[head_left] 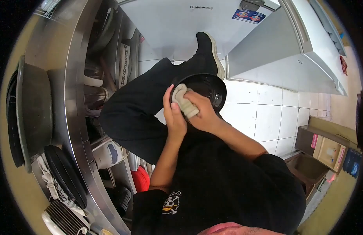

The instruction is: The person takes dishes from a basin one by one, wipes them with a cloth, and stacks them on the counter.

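Observation:
A round, glossy black bowl is tilted in front of my body, above my bent leg. My left hand grips its left side, with the fingers up along the rim and the thumb toward the cloth. A folded pale beige cloth is bunched in my right hand. The cloth presses against the bowl at its near left edge. My hands and the cloth hide part of the bowl, so I cannot tell whether it has a handle.
At left, a steel counter has crowded shelves beneath it. A large dark green tub and black lids rest on top. A red round item sits low by the shelf. White appliances stand ahead on the tiled floor.

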The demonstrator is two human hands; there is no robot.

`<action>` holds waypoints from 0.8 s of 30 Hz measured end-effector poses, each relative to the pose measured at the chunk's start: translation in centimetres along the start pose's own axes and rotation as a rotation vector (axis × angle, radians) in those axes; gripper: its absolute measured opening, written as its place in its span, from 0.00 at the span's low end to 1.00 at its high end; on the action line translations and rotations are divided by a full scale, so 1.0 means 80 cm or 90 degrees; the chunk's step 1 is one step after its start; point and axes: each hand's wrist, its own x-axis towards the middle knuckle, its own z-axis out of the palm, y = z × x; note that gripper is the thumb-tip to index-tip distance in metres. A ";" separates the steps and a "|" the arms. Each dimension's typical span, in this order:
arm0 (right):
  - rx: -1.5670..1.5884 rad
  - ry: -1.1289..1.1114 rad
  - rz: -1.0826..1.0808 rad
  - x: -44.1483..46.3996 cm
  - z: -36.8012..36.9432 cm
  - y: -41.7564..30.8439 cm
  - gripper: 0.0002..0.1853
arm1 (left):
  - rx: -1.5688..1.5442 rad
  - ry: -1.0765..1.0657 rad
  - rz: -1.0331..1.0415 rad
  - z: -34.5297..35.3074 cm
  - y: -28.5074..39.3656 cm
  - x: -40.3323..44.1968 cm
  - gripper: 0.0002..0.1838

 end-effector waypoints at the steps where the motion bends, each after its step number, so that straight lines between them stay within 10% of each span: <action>1: 0.001 0.001 -0.002 0.002 -0.006 0.002 0.20 | 0.002 0.000 0.002 -0.005 -0.006 0.000 0.29; 5: -0.086 -0.343 0.036 -0.006 -0.051 0.008 0.19 | 0.128 0.019 0.028 -0.031 -0.004 0.010 0.28; 7: -0.447 -0.506 0.150 -0.021 -0.075 0.016 0.21 | 0.138 0.015 0.039 -0.042 -0.003 0.011 0.27; 10: -0.538 -0.262 0.028 -0.019 -0.107 0.001 0.29 | 0.156 0.017 -0.001 -0.043 -0.002 0.009 0.26; 18: -0.711 -0.187 -0.105 -0.031 -0.077 0.019 0.32 | 0.226 -0.023 0.016 -0.020 0.012 -0.008 0.23; 24: -0.454 -0.371 0.337 -0.066 -0.072 0.019 0.24 | 0.254 0.069 0.063 -0.012 0.008 -0.022 0.26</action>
